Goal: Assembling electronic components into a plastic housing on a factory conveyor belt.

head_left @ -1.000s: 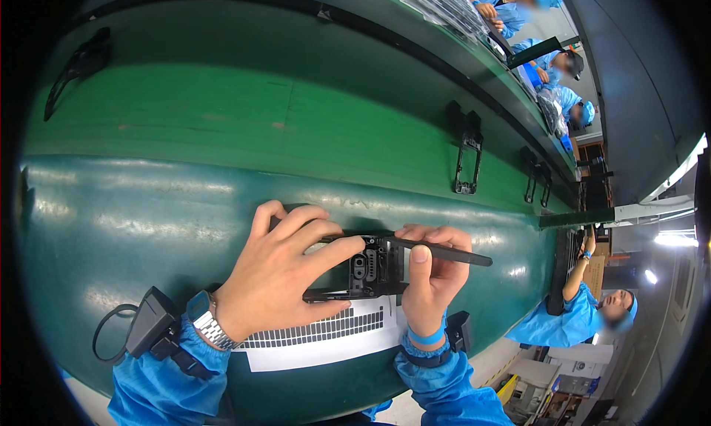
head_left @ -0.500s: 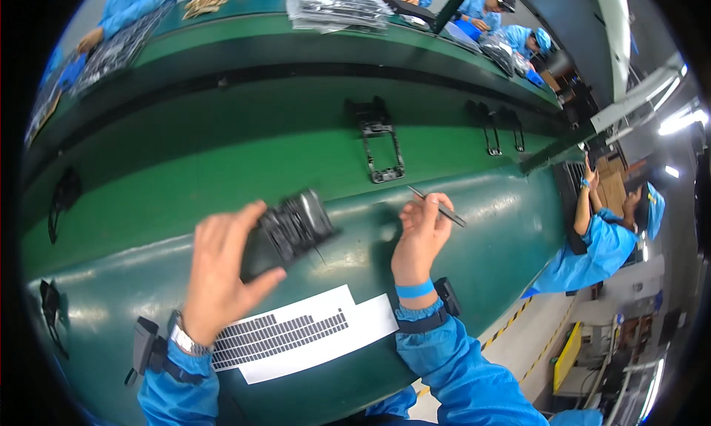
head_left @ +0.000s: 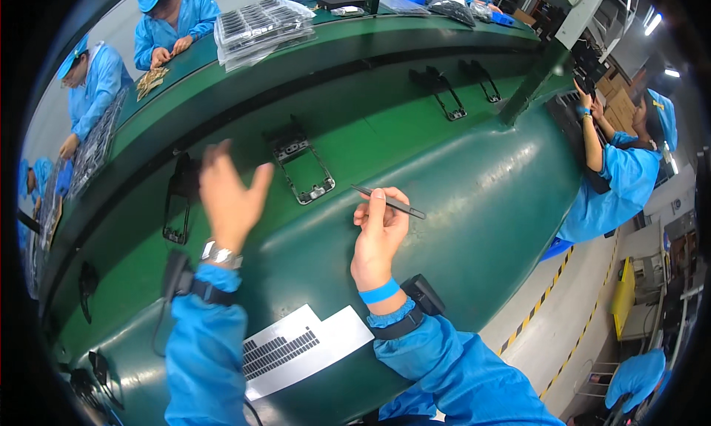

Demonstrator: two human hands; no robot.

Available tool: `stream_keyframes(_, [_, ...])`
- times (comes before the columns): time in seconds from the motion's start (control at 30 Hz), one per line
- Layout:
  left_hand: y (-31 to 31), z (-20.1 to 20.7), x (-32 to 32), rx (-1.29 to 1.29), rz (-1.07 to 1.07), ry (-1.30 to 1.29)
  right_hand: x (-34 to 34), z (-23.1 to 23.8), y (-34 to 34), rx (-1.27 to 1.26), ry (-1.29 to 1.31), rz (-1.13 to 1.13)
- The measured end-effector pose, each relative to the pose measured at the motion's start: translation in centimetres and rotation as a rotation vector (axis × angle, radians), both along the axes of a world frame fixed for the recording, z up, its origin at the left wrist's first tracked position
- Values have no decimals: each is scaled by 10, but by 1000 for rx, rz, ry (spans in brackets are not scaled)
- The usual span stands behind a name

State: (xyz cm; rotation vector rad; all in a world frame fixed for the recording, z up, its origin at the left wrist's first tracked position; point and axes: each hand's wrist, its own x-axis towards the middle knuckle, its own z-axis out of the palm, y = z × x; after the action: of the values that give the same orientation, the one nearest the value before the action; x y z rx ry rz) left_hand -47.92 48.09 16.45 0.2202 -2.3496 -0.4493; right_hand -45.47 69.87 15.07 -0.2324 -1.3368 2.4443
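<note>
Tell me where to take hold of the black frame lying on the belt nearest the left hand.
Grip the black frame by its two long side rails, coming from above. It lies flat on the green belt, open in the middle, thin-edged, with the bulkier end farther away. The left hand hovers beside it, open.

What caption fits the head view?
Left hand open above the green belt; right hand holds tweezers.

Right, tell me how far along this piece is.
Done, it seems: a black frame lies on the green belt, apart from both hands. In hand: the right hand holds black tweezers; the left hand is open and empty above the belt. Left: more black frames sit on the belt, and the white label sheet lies at the near edge.
</note>
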Motion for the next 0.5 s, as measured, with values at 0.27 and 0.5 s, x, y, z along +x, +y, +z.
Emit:
stream_keyframes(0.27, [91, -8, -51, 339, 360, -258, 4, 6, -6, -33, 34, -29])
stream_keyframes(0.5, [1, 43, 50, 353, -278, -223, 25, 21, -7, 76, 151, 363])
